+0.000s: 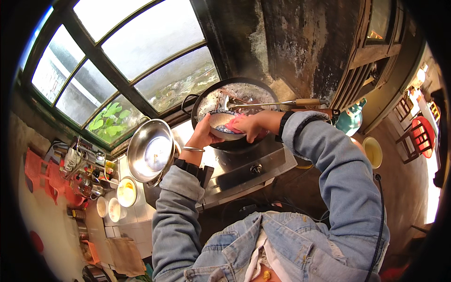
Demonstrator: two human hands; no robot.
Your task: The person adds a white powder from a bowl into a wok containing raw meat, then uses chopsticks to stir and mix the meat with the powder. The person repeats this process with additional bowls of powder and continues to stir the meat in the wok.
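My left hand grips the left rim of a blue-and-white patterned bowl, tilted over the near side of a large dark wok. My right hand holds something soft and pink at the bowl's right side; whether it is a cloth or food I cannot tell. Behind the bowl, a metal ladle or turner with a wooden handle lies across the wok. The wok holds murky, whitish contents. A second wooden handle is partly hidden by my right sleeve.
The wok stands on a steel gas stove with a front knob. To the left are a shiny steel pan and several bowls on a tiled counter. A window rises behind. On the right are a teal gas cylinder and a pale bucket.
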